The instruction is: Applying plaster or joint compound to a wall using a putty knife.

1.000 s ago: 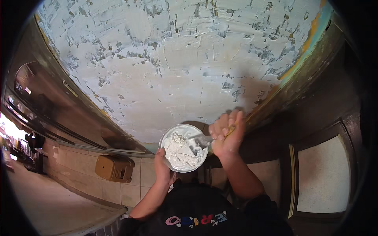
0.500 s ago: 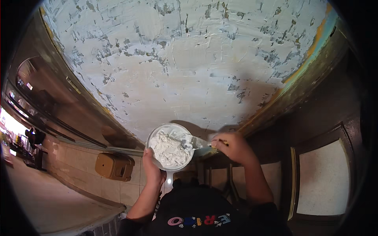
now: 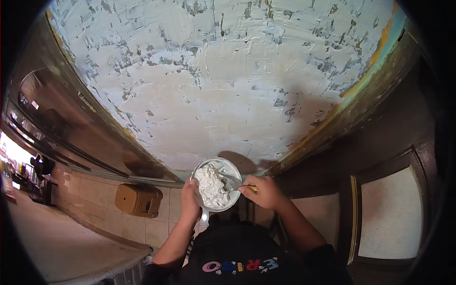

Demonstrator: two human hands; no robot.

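Note:
A round white tub point(image 3: 230, 166) sits in front of my body, tilted so its inside shows. My left hand point(image 3: 190, 201) grips the tub's left side, thumb at the rim. Thick, lumpy white putty point(image 3: 209, 186) fills much of it. Closed around the yellowish handle of a putty knife point(image 3: 232, 184), my right hand point(image 3: 265, 192) is at the tub's right edge. The metal blade dips into the tub against the putty, its tip hard to make out. Ahead stands a wall point(image 3: 228, 95) patchily coated in white, with grey and dark spots showing through.
A brown plastic stool point(image 3: 138, 200) stands on the tiled floor point(image 3: 130, 230) to the left. On the right is a dark wooden door point(image 3: 349, 223) with pale panels. A dark frame edge point(image 3: 323, 133) borders the wall on that side.
My right hand has come left and down, bringing the putty knife deeper into the tub. The tub in my left hand has shifted slightly right and down.

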